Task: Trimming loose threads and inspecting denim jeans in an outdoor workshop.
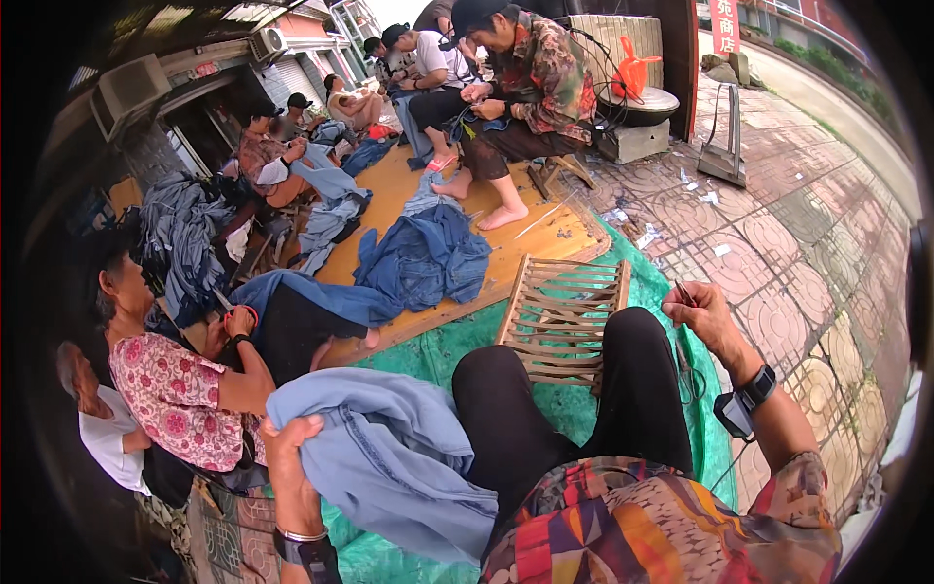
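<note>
Light-blue denim jeans [389,448] drape from the lower left across to my left thigh. My left hand [290,446] is closed on their upper edge, thumb on top, holding the cloth out to the left. Off to the right, apart from the cloth, my right hand [715,316] is raised beyond my right knee. Its fingers pinch a small dark pointed tool [685,294]; its exact kind is too small to make out. Just beyond my knees stands a slatted wooden stool [559,321].
Green sheeting [448,346] lies under my legs. Ahead, a low wooden platform [399,200] bears crumpled dark jeans [428,253]. At left, a person in a floral shirt [185,384] holds red-handled scissors [241,314]. Several others handle denim farther back. Patterned paving [778,263] lies right.
</note>
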Available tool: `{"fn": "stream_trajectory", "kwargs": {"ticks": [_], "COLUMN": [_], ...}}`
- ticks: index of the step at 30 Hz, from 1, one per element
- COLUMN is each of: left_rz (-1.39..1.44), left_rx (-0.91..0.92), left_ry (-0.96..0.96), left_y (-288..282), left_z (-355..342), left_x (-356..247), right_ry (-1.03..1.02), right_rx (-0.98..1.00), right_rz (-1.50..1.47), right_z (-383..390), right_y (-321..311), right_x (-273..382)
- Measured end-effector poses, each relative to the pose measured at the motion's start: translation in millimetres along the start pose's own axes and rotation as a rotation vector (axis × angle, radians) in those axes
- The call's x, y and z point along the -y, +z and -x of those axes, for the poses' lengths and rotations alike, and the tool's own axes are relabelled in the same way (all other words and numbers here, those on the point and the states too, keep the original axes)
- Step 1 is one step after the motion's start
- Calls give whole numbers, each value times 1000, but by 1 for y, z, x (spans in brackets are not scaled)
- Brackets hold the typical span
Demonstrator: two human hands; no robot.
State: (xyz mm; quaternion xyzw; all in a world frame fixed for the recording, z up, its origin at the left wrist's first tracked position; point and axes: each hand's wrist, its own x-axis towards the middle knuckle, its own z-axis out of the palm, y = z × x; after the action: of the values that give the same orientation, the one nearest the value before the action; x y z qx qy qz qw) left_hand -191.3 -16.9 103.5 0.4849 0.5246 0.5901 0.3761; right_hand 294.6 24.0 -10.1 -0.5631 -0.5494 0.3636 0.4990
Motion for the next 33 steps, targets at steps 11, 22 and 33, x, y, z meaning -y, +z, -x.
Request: {"fn": "stream_trajectory", "kwargs": {"ticks": [11,22,33], "left_rz": [197,404,271], "left_rx": [-26,-115,41], "left_ry": [423,256,437], "left_y": [39,109,181], "left_z": [47,35,-15], "left_x": [-103,-61,23], "right_ry": [-267,-69,83], "right_rx": [223,861,617], "right_rz": [-69,-851,-1034], "right_z": [-17,23,56], "right_y": [54,216,181], "right_x": [67,38,46]}}
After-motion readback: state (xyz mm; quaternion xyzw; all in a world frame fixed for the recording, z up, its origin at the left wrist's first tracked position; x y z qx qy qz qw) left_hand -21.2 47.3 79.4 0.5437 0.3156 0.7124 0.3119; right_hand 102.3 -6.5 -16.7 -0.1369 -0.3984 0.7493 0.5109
